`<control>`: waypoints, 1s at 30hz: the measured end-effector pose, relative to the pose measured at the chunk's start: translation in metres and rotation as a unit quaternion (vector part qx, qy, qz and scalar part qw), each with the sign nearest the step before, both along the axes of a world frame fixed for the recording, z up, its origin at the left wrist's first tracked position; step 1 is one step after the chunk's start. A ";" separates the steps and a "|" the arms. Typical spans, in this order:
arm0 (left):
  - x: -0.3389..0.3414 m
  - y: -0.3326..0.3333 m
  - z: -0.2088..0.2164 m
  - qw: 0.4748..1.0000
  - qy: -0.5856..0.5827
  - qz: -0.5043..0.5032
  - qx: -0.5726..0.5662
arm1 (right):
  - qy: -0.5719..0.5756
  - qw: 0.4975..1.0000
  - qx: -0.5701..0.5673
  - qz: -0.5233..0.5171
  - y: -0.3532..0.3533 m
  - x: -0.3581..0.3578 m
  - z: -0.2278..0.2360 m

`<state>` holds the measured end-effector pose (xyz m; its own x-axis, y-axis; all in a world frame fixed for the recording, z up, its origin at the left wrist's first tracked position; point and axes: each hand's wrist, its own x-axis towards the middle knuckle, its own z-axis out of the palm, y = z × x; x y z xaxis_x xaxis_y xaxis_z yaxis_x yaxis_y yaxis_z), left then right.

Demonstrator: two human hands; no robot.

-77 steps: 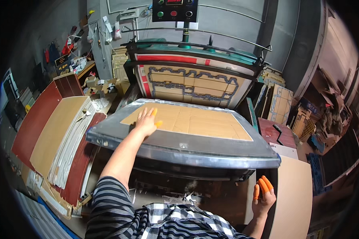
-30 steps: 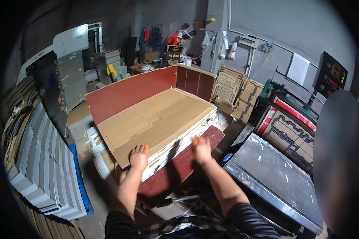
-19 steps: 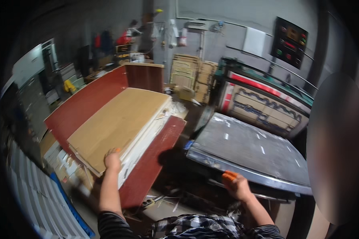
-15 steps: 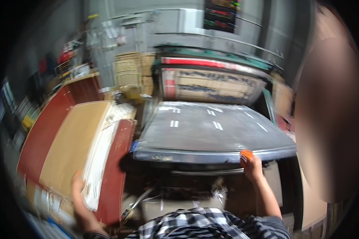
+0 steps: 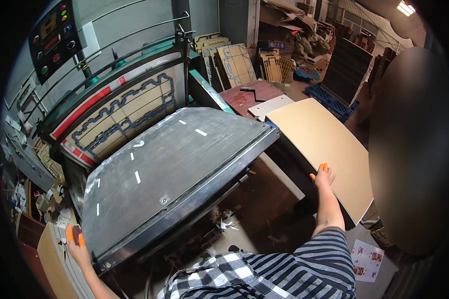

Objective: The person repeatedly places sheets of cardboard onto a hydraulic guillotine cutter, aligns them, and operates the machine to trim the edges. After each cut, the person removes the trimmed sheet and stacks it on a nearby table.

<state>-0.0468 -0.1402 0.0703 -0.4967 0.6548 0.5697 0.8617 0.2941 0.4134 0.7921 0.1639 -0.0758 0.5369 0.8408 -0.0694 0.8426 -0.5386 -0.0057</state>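
Note:
My right hand (image 5: pixel 324 178) has orange covers on some fingertips. Its fingers are spread at the near edge of a tan cardboard sheet (image 5: pixel 324 144) on the right, touching it or just above it. At the lower left, my left hand (image 5: pixel 78 249) is raised with fingers apart, two of them orange-tipped. It is between the left corner of a grey metal plate (image 5: pixel 169 154) and a stack of cardboard sheets (image 5: pixel 60 264), and nothing shows in it. The plate has short white strips on it and belongs to a press standing open.
Behind the plate, the press's upright side carries a cutting-die board (image 5: pixel 129 117). A control panel (image 5: pixel 52 40) with buttons hangs at the upper left. More die boards (image 5: pixel 237 65) lean at the back, near a blue pallet (image 5: pixel 332 102). A printed sheet (image 5: pixel 368 260) is at the lower right.
The view has swung right. My right hand has left the plate's front edge and is now at the cardboard sheet. My left hand has gone from the left board stack to near the plate's corner.

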 end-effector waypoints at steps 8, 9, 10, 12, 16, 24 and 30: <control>0.101 0.087 0.021 0.995 0.008 -0.094 -0.032 | -0.027 0.995 0.026 0.097 0.042 0.015 0.069; 0.107 0.092 0.018 0.995 0.001 -0.099 -0.021 | -0.065 0.993 0.014 0.097 0.046 0.016 0.056; 0.112 0.094 0.013 0.994 -0.009 -0.107 -0.009 | -0.037 0.996 -0.047 0.070 0.047 0.006 0.050; 0.130 0.104 0.009 0.993 -0.022 -0.114 -0.016 | -0.009 0.998 -0.060 0.023 0.030 -0.004 0.013; 0.124 0.092 0.008 0.993 -0.036 -0.112 -0.031 | -0.029 0.993 0.000 0.114 0.046 0.028 -0.001; 0.097 0.073 0.006 0.990 -0.072 -0.120 0.014 | -0.271 0.869 0.322 0.261 0.096 0.013 0.203; 0.115 0.074 0.026 0.987 -0.034 -0.114 0.110 | -0.214 0.744 0.412 0.481 0.079 -0.144 0.252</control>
<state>0.0686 -0.0661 0.0963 -0.3925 0.6173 0.6818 0.8635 -0.0078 0.5042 0.6481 0.2432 0.1760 -0.5152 0.5135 0.6862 0.8558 0.3522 0.3789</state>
